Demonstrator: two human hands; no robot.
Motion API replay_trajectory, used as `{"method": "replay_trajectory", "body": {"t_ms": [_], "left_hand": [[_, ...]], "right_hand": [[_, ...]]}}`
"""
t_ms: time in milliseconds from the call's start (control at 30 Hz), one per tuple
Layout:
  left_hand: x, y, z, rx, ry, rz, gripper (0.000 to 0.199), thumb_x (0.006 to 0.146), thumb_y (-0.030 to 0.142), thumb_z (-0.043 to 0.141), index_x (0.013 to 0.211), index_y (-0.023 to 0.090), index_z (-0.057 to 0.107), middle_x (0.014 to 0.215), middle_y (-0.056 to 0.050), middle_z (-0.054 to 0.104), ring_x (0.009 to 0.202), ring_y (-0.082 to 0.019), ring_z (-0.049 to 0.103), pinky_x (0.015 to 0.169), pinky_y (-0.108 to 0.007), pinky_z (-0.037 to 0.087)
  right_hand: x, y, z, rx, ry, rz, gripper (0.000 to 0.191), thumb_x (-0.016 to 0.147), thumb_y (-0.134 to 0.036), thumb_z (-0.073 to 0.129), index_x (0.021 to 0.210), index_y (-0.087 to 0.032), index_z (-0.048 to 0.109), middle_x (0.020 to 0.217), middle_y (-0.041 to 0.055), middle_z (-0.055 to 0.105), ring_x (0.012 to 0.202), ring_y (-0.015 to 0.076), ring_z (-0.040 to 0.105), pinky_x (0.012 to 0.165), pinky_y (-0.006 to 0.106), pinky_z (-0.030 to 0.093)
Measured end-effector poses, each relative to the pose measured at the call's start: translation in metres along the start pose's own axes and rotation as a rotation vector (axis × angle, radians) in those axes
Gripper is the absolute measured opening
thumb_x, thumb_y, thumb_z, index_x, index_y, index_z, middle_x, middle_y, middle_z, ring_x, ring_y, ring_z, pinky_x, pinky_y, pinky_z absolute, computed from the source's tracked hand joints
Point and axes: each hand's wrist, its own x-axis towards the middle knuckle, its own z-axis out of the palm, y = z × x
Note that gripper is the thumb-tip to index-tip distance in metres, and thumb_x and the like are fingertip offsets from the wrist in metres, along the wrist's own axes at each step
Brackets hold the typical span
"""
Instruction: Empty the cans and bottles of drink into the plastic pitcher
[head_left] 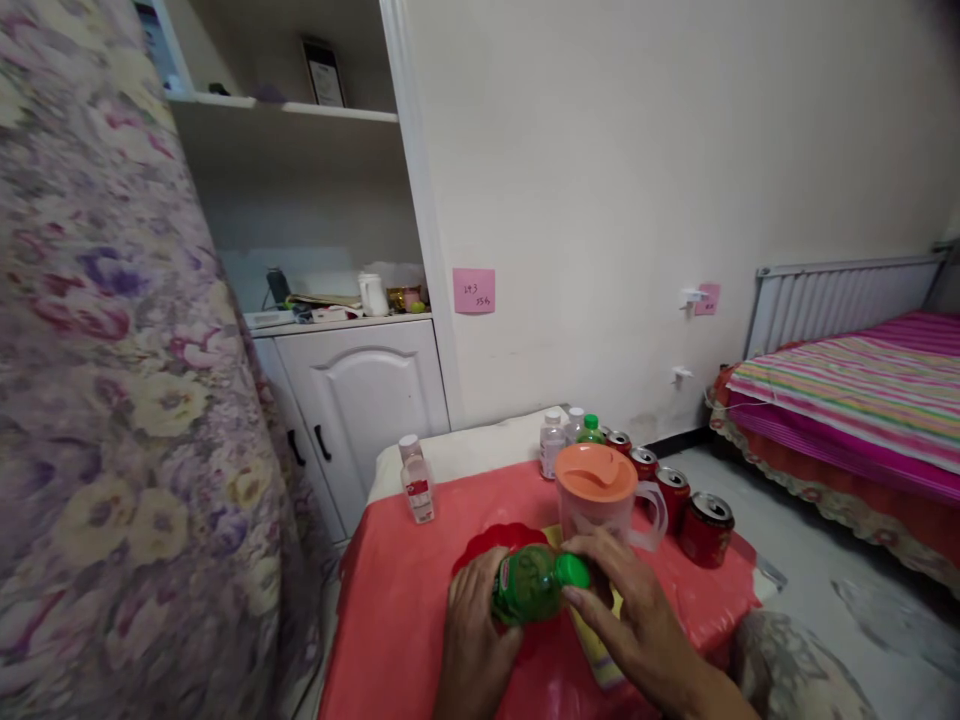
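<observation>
A green plastic bottle [531, 585] lies on its side in the air, its bottom end in my left hand [476, 610]. The fingers and thumb of my right hand [630, 605] are closed around its green cap [572, 572], which sits on the neck. Beneath the bottle is a red scalloped dish [487, 541], partly hidden by my hands. A yellow flat item [598, 660] lies under my right hand; its kind is unclear. Just behind that hand stands a clear pitcher [596, 513] with an orange lid [596, 470].
Several red cans, one a dark-topped can [706, 530], line the table's right side. Clear bottles [552, 450] and another green bottle [591, 430] stand behind the pitcher. A small bottle [417, 482] is at the left. Red cloth [397, 600] covers the table; a curtain [135, 350] hangs left.
</observation>
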Motion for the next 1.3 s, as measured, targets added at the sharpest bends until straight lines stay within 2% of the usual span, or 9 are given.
{"method": "replay_trajectory", "body": {"t_ms": [233, 333, 433, 500, 633, 833, 933, 1100, 1300], "left_hand": [[0.003, 0.001, -0.001, -0.128, -0.031, -0.107, 0.062, 0.066, 0.013, 0.059, 0.128, 0.02, 0.058, 0.134, -0.012, 0.064, 0.129, -0.032, 0.055, 0.111, -0.056, 0.042], [0.003, -0.001, 0.001, -0.113, -0.027, -0.11, 0.063, 0.066, 0.013, 0.058, 0.129, 0.019, 0.058, 0.135, -0.013, 0.064, 0.13, -0.032, 0.054, 0.112, -0.058, 0.039], [0.003, -0.003, 0.002, -0.091, -0.026, -0.093, 0.064, 0.065, 0.011, 0.058, 0.129, 0.02, 0.058, 0.134, -0.013, 0.064, 0.129, -0.032, 0.054, 0.113, -0.058, 0.039], [0.003, -0.003, 0.002, -0.084, -0.026, -0.087, 0.065, 0.064, 0.01, 0.058, 0.128, 0.02, 0.059, 0.134, -0.012, 0.064, 0.129, -0.032, 0.055, 0.112, -0.056, 0.04], [0.004, -0.004, 0.001, -0.091, -0.025, -0.096, 0.064, 0.064, 0.012, 0.059, 0.127, 0.019, 0.06, 0.134, -0.013, 0.064, 0.128, -0.032, 0.055, 0.111, -0.056, 0.041], [0.003, -0.005, 0.003, -0.089, -0.011, -0.086, 0.063, 0.064, 0.013, 0.06, 0.127, 0.021, 0.061, 0.133, -0.012, 0.065, 0.128, -0.032, 0.056, 0.112, -0.056, 0.042], [0.003, -0.006, 0.005, -0.1, -0.005, -0.098, 0.063, 0.065, 0.014, 0.06, 0.127, 0.02, 0.061, 0.134, -0.012, 0.065, 0.128, -0.033, 0.056, 0.111, -0.056, 0.042], [0.001, -0.009, 0.007, -0.13, -0.014, -0.085, 0.065, 0.064, 0.011, 0.06, 0.129, 0.021, 0.06, 0.135, -0.011, 0.064, 0.129, -0.032, 0.055, 0.112, -0.055, 0.042], [0.002, -0.009, 0.005, -0.135, -0.002, -0.088, 0.065, 0.064, 0.011, 0.06, 0.128, 0.021, 0.06, 0.135, -0.011, 0.065, 0.129, -0.033, 0.055, 0.111, -0.057, 0.042]], "right_hand": [[0.003, 0.0, -0.01, 0.013, -0.151, 0.016, 0.037, 0.094, -0.028, 0.056, 0.131, -0.031, 0.054, 0.121, 0.0049, 0.065, 0.113, 0.022, 0.061, 0.092, 0.032, 0.052], [0.004, -0.001, -0.007, 0.017, -0.113, 0.133, 0.041, 0.089, -0.031, 0.062, 0.129, -0.027, 0.054, 0.11, 0.0056, 0.067, 0.095, 0.0214, 0.065, 0.081, 0.032, 0.054], [0.003, 0.001, -0.004, 0.004, -0.069, 0.193, 0.025, 0.088, -0.033, 0.064, 0.111, -0.023, 0.06, 0.092, 0.0034, 0.064, 0.078, 0.0194, 0.061, 0.071, 0.032, 0.053], [0.003, 0.002, -0.005, 0.023, -0.082, 0.144, 0.021, 0.091, -0.03, 0.06, 0.111, -0.023, 0.06, 0.095, 0.0042, 0.062, 0.085, 0.0202, 0.061, 0.076, 0.033, 0.052], [0.002, 0.001, -0.008, 0.14, -0.136, 0.042, 0.035, 0.093, -0.016, 0.052, 0.125, -0.029, 0.054, 0.112, 0.0058, 0.058, 0.104, 0.0204, 0.058, 0.087, 0.033, 0.05], [0.006, 0.0, -0.006, 0.162, -0.091, 0.117, 0.033, 0.088, -0.017, 0.061, 0.12, -0.026, 0.055, 0.107, 0.0051, 0.059, 0.088, 0.0182, 0.059, 0.075, 0.03, 0.051], [0.008, -0.001, -0.007, 0.16, -0.097, 0.045, 0.028, 0.09, -0.015, 0.057, 0.116, -0.026, 0.057, 0.108, 0.0061, 0.06, 0.099, 0.0203, 0.059, 0.084, 0.032, 0.051], [0.005, -0.001, -0.011, 0.161, -0.104, -0.066, 0.04, 0.091, -0.012, 0.054, 0.126, -0.031, 0.052, 0.115, 0.0055, 0.063, 0.114, 0.0208, 0.057, 0.095, 0.033, 0.049], [0.004, 0.0, -0.007, 0.145, -0.047, 0.021, 0.04, 0.088, -0.018, 0.061, 0.125, -0.029, 0.054, 0.119, 0.0075, 0.063, 0.113, 0.0232, 0.06, 0.094, 0.035, 0.052]]}}
